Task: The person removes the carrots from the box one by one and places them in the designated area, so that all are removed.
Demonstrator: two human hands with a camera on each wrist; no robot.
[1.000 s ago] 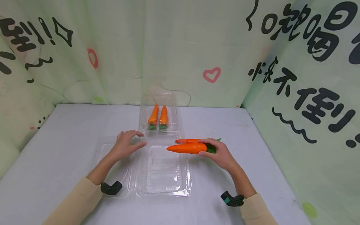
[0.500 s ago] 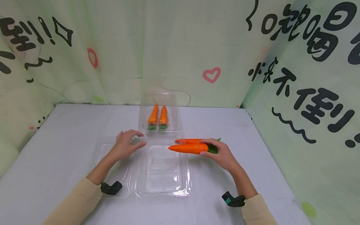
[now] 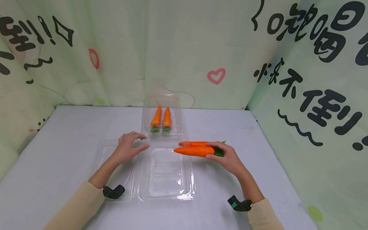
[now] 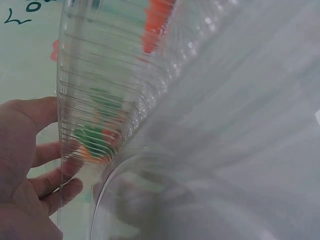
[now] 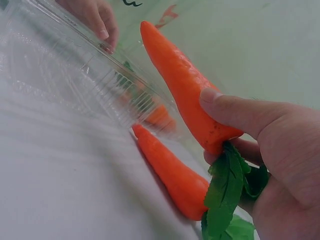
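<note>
I'm watching the right hand [image 3: 228,158] grip a tapered orange carrot [image 3: 193,151]!
Left hand [image 3: 127,149]: loosely parted, beside a ribbed clear-plastic tray [image 3: 166,174].

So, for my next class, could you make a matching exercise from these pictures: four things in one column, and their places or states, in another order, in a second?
Things
1. Held carrot
2. Loose carrot
3. Near container
4. Far container

Places or states
a. Lies on the white table
b. Has two carrots in it
c. Gripped by the right hand
d. Lies open, with no carrot lying in it

Right pairs: 1-c, 2-a, 3-d, 4-b
</note>
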